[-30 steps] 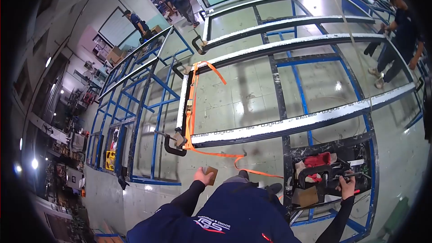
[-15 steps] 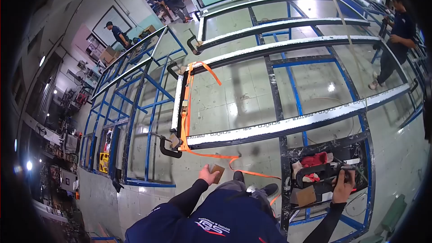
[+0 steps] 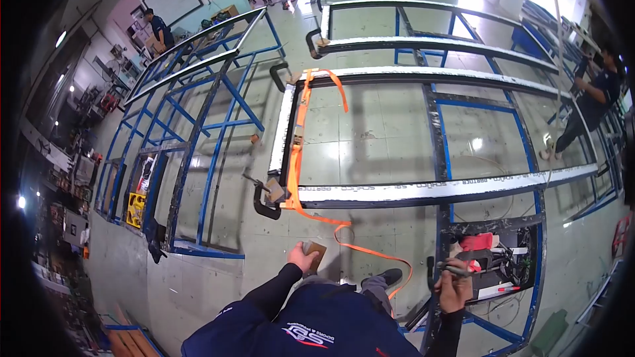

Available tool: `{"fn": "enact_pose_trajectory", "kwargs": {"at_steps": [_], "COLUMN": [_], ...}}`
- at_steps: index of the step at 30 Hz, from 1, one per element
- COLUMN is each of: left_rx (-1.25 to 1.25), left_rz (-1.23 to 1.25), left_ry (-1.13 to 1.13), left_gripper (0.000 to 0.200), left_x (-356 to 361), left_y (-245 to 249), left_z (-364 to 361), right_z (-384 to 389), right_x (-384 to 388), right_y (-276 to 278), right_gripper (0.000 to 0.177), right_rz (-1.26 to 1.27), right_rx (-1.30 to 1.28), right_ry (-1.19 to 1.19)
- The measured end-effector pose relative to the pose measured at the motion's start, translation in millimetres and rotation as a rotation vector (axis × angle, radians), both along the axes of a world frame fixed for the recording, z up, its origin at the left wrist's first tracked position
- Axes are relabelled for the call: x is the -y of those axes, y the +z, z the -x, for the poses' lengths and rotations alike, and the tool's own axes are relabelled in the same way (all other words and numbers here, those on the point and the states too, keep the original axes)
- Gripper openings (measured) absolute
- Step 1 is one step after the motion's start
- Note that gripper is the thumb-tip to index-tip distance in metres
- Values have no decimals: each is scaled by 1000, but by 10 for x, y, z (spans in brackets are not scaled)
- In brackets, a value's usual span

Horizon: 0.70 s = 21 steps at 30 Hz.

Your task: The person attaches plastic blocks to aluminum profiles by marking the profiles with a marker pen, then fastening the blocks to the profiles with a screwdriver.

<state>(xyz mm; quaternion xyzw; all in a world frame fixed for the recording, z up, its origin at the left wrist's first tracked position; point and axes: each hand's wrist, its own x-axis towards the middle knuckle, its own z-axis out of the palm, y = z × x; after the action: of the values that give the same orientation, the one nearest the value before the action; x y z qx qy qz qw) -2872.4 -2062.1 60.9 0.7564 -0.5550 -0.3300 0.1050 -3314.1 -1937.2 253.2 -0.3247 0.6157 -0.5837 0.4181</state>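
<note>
My left hand (image 3: 302, 258) is closed on a small flat brown block (image 3: 317, 256), held low in front of my body. My right hand (image 3: 453, 289) grips a clamp (image 3: 455, 268) with a threaded screw, at the left edge of a tool tray (image 3: 529, 271). Inside the tray lie a red-and-white glove or cloth (image 3: 477, 242) and several tools. Ahead, a long frame (image 3: 410, 192) with white-taped faces rests on blue stands. An orange ratchet strap (image 3: 296, 165) runs along its near left end, and a black C-clamp (image 3: 266, 205) sits at the corner there.
The strap's loose tail (image 3: 377, 249) trails over the floor near my feet. Blue trestles (image 3: 218, 125) stand at the left, one holding a yellow item (image 3: 137, 208). A person (image 3: 595, 92) stands at the right, another (image 3: 159, 30) at the far left, and others at the back.
My right hand has lifted the clamp from the tray and moved left with it. My left hand still holds the brown block. The camera view has shifted.
</note>
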Motion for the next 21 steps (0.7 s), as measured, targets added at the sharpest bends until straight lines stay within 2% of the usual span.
{"fn": "enact_pose_trajectory", "kwargs": {"at_steps": [2, 4, 5, 7, 9, 10, 11, 12, 13, 14, 15, 16, 17, 18, 19, 20, 21], "left_rx": [-62, -80, -92, -45, -120, -86, -98, 18, -298, -372, -482, -613, -727, -601, -661, -708, -505], "left_rz": [-57, 15, 36, 103, 192, 183, 290, 242, 255, 167, 196, 217, 207, 223, 63, -87, -177], "left_ry": [35, 89, 123, 169, 295, 397, 492, 559, 618, 695, 766, 843, 909, 950, 818, 665, 542], "left_gripper": [77, 73, 69, 68, 75, 75, 72, 65, 59, 53, 51, 53, 54, 55, 66, 77, 76], "left_x": [0, -41, -51, -141, -303, -380, -489, -584, -681, -768, -848, -940, -1009, -1052, -1055, -1027, -1042], "left_y": [51, -131, -158, -204, -791, -554, -566, -766, -607, -631, -701, -694, -792, -920, -1156, -1143, -1204], "left_z": [-351, -844, -1106, -1649, -2422, -2612, -2855, -3197, -3399, -3624, -3804, -3909, -4048, -4156, -4361, -4420, -4429], "right_z": [-496, -1043, -1372, -1964, -2479, -2723, -2943, -3143, -3310, -3440, -3552, -3665, -3755, -3816, -3877, -3913, -3934], "right_x": [138, 238, 305, 420, 490, 585, 660, 773, 868, 929, 944, 924, 912, 901, 895, 862, 809], "right_y": [62, -3, 107, 13, 41, 154, 235, 298, 356, 439, 520, 591, 521, 576, 492, 387, 365], "right_gripper": [20, 21, 23, 25, 26, 26, 28, 30, 33, 34, 36, 39, 41, 42, 38, 33, 34], "right_rz": [-78, -90, -126, -42, -48, -89, -67, 36, 132, 148, 145, -29, 82, 125, 17, -87, -69], "right_rx": [-67, 17, -4, -77, -36, 86, 80, -41, -167, -295, -423, -120, -96, -179, -135, -79, -87], "right_ry": [149, 218, 261, 329, 404, 460, 510, 584, 633, 678, 709, 718, 694, 660, 633, 617, 566]}}
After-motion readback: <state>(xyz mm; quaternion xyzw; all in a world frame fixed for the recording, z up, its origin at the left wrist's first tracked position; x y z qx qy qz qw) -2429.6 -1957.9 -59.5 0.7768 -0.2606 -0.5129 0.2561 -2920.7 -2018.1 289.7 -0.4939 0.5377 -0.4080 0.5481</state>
